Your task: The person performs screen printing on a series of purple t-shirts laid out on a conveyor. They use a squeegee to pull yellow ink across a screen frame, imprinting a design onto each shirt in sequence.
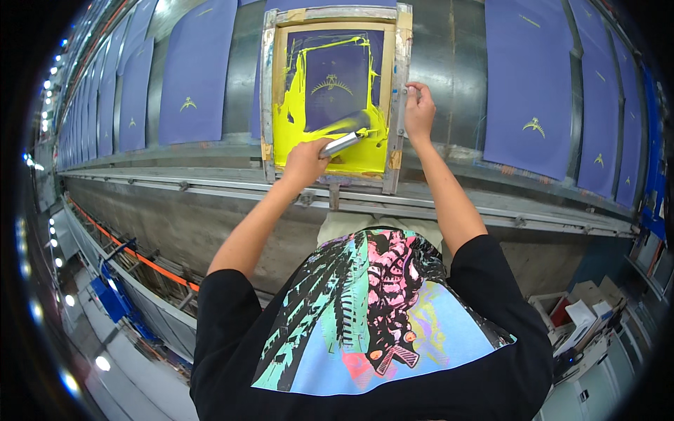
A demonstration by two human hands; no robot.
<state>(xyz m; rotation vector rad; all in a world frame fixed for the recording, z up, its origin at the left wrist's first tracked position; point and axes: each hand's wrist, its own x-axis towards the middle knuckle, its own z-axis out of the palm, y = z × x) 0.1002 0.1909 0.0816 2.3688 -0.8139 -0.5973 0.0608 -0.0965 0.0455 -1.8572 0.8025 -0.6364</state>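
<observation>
Squeegee (342,144) with a silver handle slants over the lower part of the printing screen (268,91), held in the left hand (306,165), whose fingers are wrapped round the handle's near end. Its far end is dark and blurred (too smeared to tell whether it touches the mesh). Bright yellow ink (288,149) lies thickly across the lower end of the screen and runs in ragged streaks up both sides, framing a purplish middle where a small winged, arc-shaped motif (332,85) shows. The right hand (419,112) is at the screen's right rail, fingers bent inward with little space between them; I cannot tell whether they grip the rail or only rest by it. Tan patches sit at the frame's corners. The screen lies on a long grey metal surface (449,77), with purple sheets (531,77) in a row to either side, many bearing a small yellow emblem. Along the near edge runs a metal rail (232,186), beyond which the person's black printed T-shirt (393,295) fills the foreground.
</observation>
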